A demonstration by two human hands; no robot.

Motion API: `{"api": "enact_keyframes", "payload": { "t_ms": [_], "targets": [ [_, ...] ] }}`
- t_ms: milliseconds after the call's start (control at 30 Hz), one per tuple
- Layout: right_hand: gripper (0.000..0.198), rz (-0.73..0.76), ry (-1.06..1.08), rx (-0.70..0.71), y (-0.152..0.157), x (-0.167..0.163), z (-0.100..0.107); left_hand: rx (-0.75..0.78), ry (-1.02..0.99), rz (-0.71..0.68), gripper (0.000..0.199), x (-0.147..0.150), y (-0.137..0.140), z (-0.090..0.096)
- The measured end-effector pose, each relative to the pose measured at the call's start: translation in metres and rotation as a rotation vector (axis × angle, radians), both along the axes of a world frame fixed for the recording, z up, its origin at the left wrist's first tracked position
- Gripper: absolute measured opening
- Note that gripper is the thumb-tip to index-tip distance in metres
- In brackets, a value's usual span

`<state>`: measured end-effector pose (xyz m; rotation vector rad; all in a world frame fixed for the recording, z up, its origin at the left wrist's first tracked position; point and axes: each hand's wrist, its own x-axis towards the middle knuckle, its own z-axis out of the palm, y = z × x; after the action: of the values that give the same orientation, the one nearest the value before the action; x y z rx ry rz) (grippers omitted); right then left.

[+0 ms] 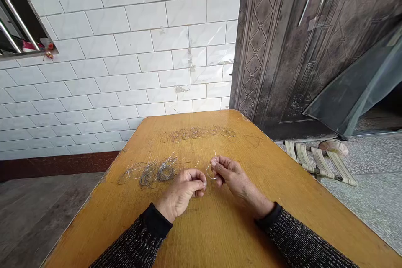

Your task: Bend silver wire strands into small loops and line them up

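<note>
My right hand point(230, 174) is closed in a pinch on a thin silvery wire point(208, 173). The wire bends into a small open loop to the left of the fingertips, and a short end stands up above them. Close by on the left, my left hand point(187, 189) has thumb and forefinger pressed together. A fine wire tip point(197, 164) shows just above its knuckles; most of what it pinches is hidden. Beyond my left hand lies a tangled bundle of loose wires point(166, 170), with another bundle point(148, 174) beside it.
Across the far part of the wooden table point(201, 234) runs a row of small wire rings point(194, 132). Behind it stands a white tiled wall point(135, 63). A dark patterned door point(292, 50) and a strap-seat stool point(318, 161) are to the right.
</note>
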<state>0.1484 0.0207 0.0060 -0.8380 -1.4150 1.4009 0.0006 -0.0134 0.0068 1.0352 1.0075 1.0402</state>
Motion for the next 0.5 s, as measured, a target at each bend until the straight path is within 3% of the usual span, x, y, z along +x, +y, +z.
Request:
{"api": "enact_keyframes", "payload": {
  "t_ms": [133,300,500],
  "targets": [
    [0.034,0.006,-0.004,0.007,0.0001,0.0006,0.0011,-0.041,-0.103,0.058,0.015,0.0023,-0.0007,0.0014],
    [0.032,0.079,0.018,0.009,-0.0008,-0.0017,-0.0005,-0.118,-0.33,-0.031,0.014,0.0041,0.0014,-0.0015],
    [0.032,0.057,0.041,0.0,-0.0008,-0.0006,-0.0008,-0.173,-0.487,-0.057,0.01,0.0076,0.0029,-0.0061]
  ]
}}
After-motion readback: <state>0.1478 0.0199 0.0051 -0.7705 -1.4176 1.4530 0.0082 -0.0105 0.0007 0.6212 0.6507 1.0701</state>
